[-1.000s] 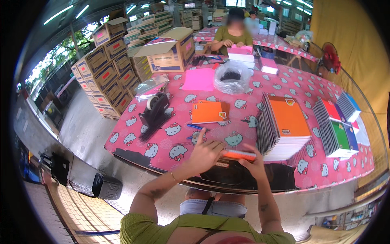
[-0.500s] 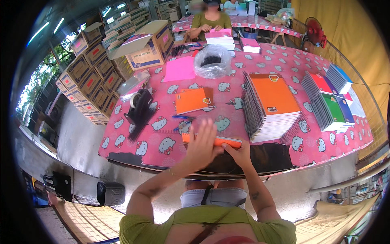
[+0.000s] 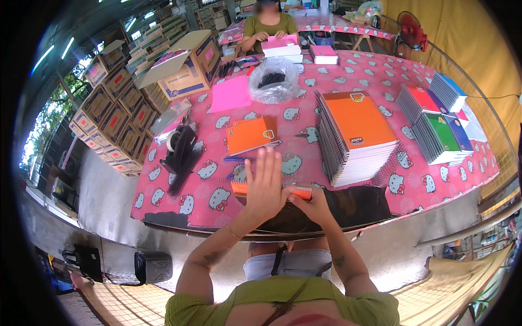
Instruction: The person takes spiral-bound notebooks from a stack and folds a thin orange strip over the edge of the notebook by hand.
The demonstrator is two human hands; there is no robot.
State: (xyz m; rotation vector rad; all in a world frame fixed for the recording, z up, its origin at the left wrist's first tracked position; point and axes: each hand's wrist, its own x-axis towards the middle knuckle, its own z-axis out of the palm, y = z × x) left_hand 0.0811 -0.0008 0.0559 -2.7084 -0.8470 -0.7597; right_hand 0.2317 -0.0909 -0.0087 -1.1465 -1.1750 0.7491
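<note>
An orange notebook (image 3: 300, 191) lies near the table's front edge, its spine side toward the far side. My left hand (image 3: 263, 187) lies flat across it with the fingers stretched out, hiding its middle. At its right end, my right hand (image 3: 312, 205) grips the notebook with the thumb on top. What looks like a thin wire coil runs out to the left of the notebook. Just beyond my left fingertips lies another orange notebook (image 3: 247, 138), with a blue-handled tool (image 3: 234, 159) partly hidden beside it. To the right stands a tall stack of orange spiral notebooks (image 3: 364, 122).
A black tape dispenser (image 3: 182, 152) stands at the left. Farther back are a pink sheet (image 3: 231, 93), a plastic bag of black coils (image 3: 273, 81) and an open carton (image 3: 187, 73). Coloured notebook stacks (image 3: 440, 133) stand far right. Across the table a person (image 3: 269, 27) handles pink notebooks.
My left hand has flattened further over the notebook, its fingers now pointing away from me. My right hand keeps hold of the right end. The whole view has shifted slightly.
</note>
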